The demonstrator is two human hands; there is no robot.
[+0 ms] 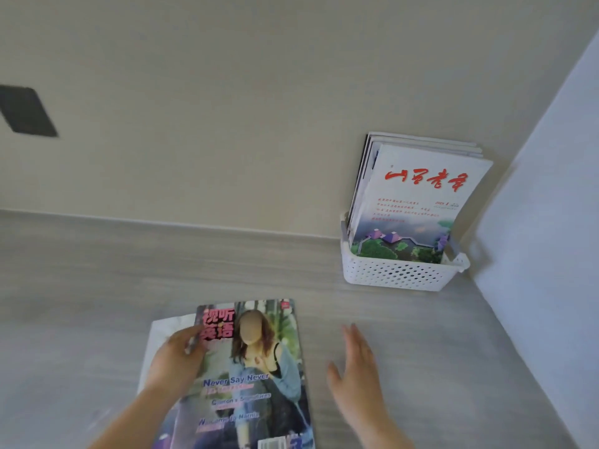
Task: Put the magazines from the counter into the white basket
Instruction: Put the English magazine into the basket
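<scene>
I see the colourful magazine [256,377] lying flat on the grey table [97,280] at about 6 o'clock in my view, its cover up, resting on a paler one [162,332] whose corner shows at its 10 o'clock. My left hand [178,361] lies on the cover's left edge, fingers curled at the spine; whether that grip has closed on the magazine I cannot tell. My right hand [356,367] hovers just beside the magazine at its 3 o'clock, grip wide, fingers spread, holding nothing. The white basket [398,273] stands at 2 o'clock, well apart, against the wall [227,108], with several magazines [418,202] upright in it, leaning back.
</scene>
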